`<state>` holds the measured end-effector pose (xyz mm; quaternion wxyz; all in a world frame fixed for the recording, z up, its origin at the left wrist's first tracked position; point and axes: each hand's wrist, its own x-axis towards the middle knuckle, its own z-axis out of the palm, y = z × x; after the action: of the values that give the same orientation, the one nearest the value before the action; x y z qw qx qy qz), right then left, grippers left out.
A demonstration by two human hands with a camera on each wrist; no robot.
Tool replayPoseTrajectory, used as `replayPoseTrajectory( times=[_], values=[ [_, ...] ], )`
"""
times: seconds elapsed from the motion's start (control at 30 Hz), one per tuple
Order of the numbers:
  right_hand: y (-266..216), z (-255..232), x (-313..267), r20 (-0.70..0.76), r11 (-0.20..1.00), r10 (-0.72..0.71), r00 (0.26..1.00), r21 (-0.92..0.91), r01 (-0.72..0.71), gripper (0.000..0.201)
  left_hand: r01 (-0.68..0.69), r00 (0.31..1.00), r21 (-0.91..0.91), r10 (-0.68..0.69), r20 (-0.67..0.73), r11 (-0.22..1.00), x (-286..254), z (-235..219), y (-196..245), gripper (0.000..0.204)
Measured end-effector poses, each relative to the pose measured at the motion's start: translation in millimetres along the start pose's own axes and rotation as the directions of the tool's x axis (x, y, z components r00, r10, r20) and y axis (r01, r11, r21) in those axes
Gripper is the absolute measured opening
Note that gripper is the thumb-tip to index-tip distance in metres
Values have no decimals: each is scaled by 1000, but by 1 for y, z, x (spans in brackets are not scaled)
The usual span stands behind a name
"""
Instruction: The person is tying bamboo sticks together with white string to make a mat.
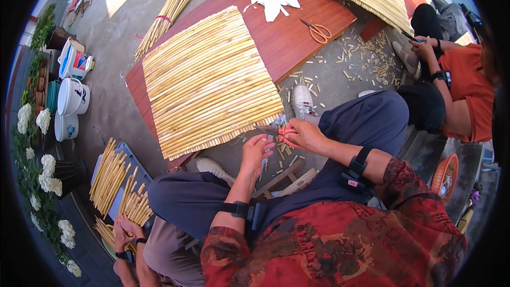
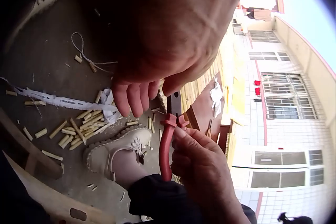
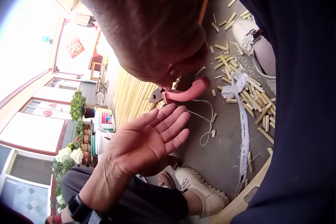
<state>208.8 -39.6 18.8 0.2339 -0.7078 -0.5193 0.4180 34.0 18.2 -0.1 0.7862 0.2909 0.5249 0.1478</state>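
A pair of pliers with red handles point(image 1: 287, 135) is gripped in my right hand point(image 1: 309, 137), its dark jaws pointing at the near right corner of a mat of straight, pale yellow sticks point(image 1: 212, 79). My left hand point(image 1: 256, 152) is by the plier tips, just off the mat's near edge. In the right wrist view the left palm point(image 3: 139, 148) faces up with fingers loosely extended, holding nothing. The mat lies on a reddish-brown wooden table point(image 1: 281, 53). Below the hands, a thin looped string point(image 3: 209, 134) and a white strip point(image 3: 244, 134) show in the right wrist view.
Orange-handled scissors point(image 1: 319, 33) and a white cloth point(image 1: 273, 3) lie on the table. Cut stick pieces point(image 1: 372, 58) litter the floor. A tied stick bundle point(image 1: 164, 18) leans at the far side. Another person point(image 1: 467, 93) sits right; someone's hands point(image 1: 126, 229) handle sticks lower left. White buckets point(image 1: 73, 96) stand left.
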Motion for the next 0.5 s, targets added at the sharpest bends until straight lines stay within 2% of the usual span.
replayPoseTrajectory(
  times=[0.03, 0.07, 0.13, 0.3, 0.37, 0.5],
  values=[
    [0, 1, 0, 2, 1000, -1, 1000, -2, 1, 23, 9, 998, -44, -6, 70, 999, -3, 4, -3, 24],
    [0, 1, -1, -4, 1000, -5, 1000, -14, 5, 24, 8, 998, -47, -5, 69, 999, -5, 8, -3, 24],
    [-3, 1, -3, -7, 999, -14, 1000, -31, 14, 25, 95, 972, -129, -64, 227, 987, -9, 15, -4, 21],
    [-4, 1, -6, 0, 998, 23, 1000, 62, -23, 29, 109, 960, -149, -65, 274, 983, -5, 16, -10, 18],
    [-4, -3, -8, 2, 999, 38, 999, 32, -39, 30, 108, 955, -168, -55, 290, 980, -1, 19, -18, 17],
    [-4, -5, -2, 7, 1000, 5, 1000, -4, -5, 32, 20, 954, -195, 40, 298, 981, 6, 18, -17, 15]
  ],
)
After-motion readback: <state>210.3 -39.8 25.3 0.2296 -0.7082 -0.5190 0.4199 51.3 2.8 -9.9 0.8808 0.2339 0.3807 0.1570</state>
